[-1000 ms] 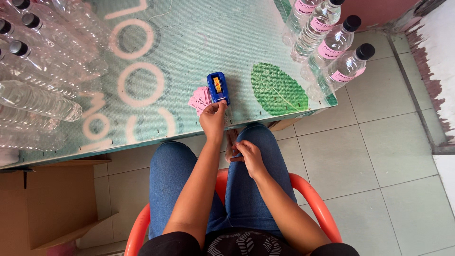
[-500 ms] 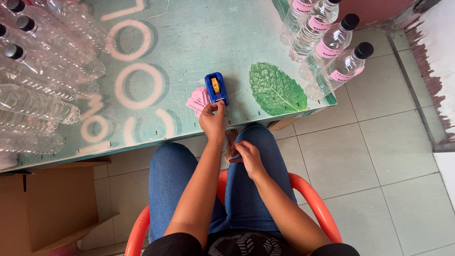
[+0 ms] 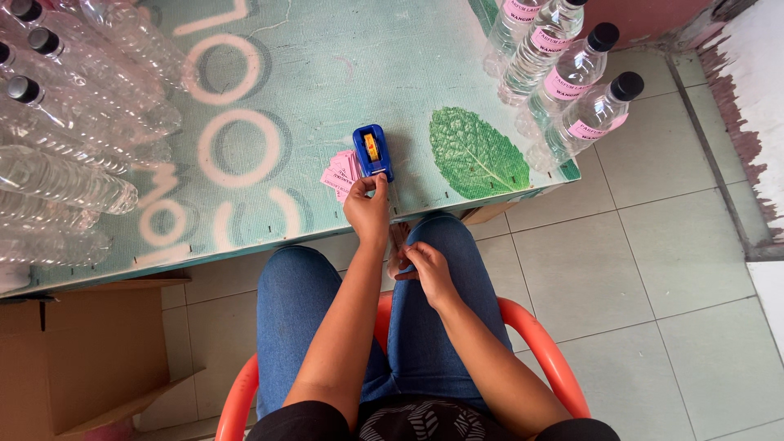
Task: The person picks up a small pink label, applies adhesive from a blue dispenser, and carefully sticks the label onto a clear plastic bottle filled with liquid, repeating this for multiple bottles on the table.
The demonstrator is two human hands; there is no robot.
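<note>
- Chair (image 3: 535,343), orange plastic, at 6 o'clock; its curved rim shows on both sides of the seated person's blue-trousered legs (image 3: 294,318).
- Right hand (image 3: 429,269), just below centre, rests on the right knee; fingers curled together, thumb against the forefinger. Whether anything is pinched between them cannot be told.
- Left hand (image 3: 367,208), at centre, reaches over the near table edge; fingertips drawn together at the near end of the tape dispenser (image 3: 372,152), touching it. Whether they grip a tape end cannot be told.
- Tape dispenser, blue with a yellow roll, lies on the table (image 3: 343,73) just beyond the left hand, toward 12 o'clock.
- Pink labels (image 3: 339,175), a small fanned stack, lie touching the dispenser's side toward 9 o'clock.
- Leaf print (image 3: 478,155) on the green table cover, toward 2 o'clock of the dispenser.
- Cardboard box (image 3: 77,359), at 8 o'clock on the tiled floor.
- Unlabelled clear bottles (image 3: 73,122), lying heaped at 10 o'clock.
- Labelled clear bottles (image 3: 572,82), black-capped with pink labels, at 1 o'clock, well apart from both hands.
</note>
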